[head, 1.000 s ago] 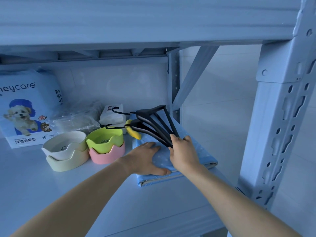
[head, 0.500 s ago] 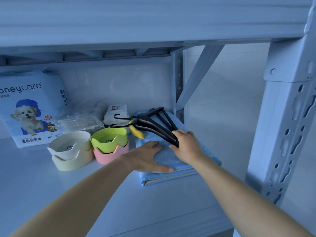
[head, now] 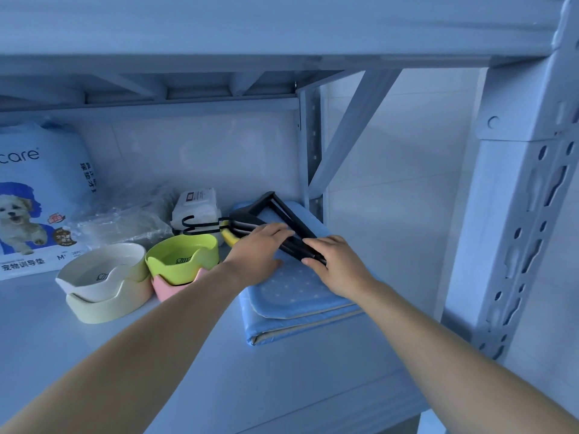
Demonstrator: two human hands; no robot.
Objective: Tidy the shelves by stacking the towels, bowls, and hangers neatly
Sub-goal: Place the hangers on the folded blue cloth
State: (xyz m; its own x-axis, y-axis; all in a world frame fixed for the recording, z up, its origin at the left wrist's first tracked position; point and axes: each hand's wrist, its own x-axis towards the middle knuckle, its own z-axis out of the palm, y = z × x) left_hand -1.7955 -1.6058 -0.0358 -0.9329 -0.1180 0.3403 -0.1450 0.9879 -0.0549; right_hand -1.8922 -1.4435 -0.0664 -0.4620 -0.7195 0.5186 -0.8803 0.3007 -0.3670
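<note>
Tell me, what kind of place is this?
Most likely a storeroom or utility corner that holds pet supplies. The clues are a metal storage rack, a bag of pads with a puppy on it, and stacked pet bowls.

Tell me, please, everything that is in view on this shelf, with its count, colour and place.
black plastic hangers: one bundle, exact count unclear, black, lying on the towels, hooks pointing left
yellow piece: one, yellow, under the hangers; cannot tell what it is
folded blue dotted towels: a stack, seemingly two, blue, right end of the shelf
white bowl: one, white, nested in cream bowl, left of middle
green bowl: one, green, nested in pink bowl, right beside that pair
white wipes pack: one, white, at the back
clear plastic bag: one, clear, at the back
blue pet-pad bag: one, blue, far left
grey metal shelf rack: one, grey
left hand: flat on the hangers
right hand: holds the hangers' ends
</note>
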